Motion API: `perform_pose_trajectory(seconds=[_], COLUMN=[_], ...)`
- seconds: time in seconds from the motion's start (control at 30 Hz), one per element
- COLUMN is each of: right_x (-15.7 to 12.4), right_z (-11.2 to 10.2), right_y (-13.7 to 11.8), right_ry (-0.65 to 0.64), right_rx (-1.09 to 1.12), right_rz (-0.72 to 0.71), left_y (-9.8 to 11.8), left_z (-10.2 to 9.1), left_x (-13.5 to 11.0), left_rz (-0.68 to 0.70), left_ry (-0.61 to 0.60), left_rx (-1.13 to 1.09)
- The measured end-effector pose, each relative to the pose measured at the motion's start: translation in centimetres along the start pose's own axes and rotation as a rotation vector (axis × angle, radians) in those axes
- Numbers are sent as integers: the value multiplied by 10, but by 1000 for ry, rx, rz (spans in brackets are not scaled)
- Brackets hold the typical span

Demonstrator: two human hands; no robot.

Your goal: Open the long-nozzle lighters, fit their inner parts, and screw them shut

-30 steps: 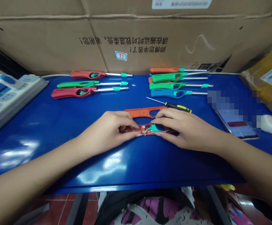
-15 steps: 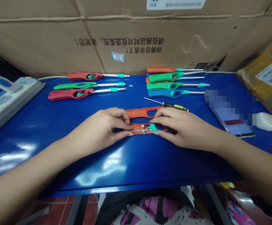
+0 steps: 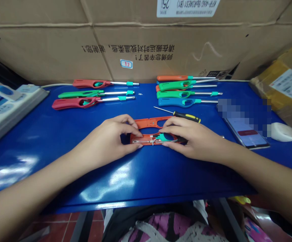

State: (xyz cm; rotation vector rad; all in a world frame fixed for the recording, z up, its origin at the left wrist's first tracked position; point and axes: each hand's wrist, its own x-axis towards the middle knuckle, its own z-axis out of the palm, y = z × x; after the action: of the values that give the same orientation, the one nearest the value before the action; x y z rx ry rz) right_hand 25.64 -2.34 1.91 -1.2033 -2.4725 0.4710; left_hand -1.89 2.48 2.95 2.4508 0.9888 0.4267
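Observation:
An opened orange gas lighter (image 3: 147, 139) lies on the blue table, its inside facing up. A clear tube, a thin wire and a teal trigger (image 3: 165, 136) show in the shell. My left hand (image 3: 118, 134) grips the lighter's left end, fingers on the far rim and thumb on the near one. At the other end, my right hand (image 3: 186, 134) is closed around the trigger part and hides the rest of that end. Just behind lies the empty orange shell half (image 3: 146, 123), partly covered by my fingers. A yellow-and-black screwdriver (image 3: 186, 116) rests beyond my right hand.
Several assembled lighters lie at the back, in a left group (image 3: 79, 103) and a right group (image 3: 171, 102). A power strip (image 3: 12, 111) runs along the left. At right are a phone (image 3: 249, 132), a white mouse (image 3: 284, 131) and a taped parcel (image 3: 287, 80). A large cardboard box (image 3: 60, 50) stands behind.
The camera view has tilted up slightly. My left fingertips have spread a little, showing more of the clear tube. My right hand keeps nearly the same hold.

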Motion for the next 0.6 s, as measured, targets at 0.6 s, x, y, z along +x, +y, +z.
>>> perform_pose_trajectory(seconds=[0.6], right_x=[0], right_z=[-23], right_y=[8], right_ry=[102], right_rx=[127], right_rz=[50], left_y=[4], left_z=[19], left_x=[-3], left_rz=[368], left_ry=[-75], left_rx=[306])
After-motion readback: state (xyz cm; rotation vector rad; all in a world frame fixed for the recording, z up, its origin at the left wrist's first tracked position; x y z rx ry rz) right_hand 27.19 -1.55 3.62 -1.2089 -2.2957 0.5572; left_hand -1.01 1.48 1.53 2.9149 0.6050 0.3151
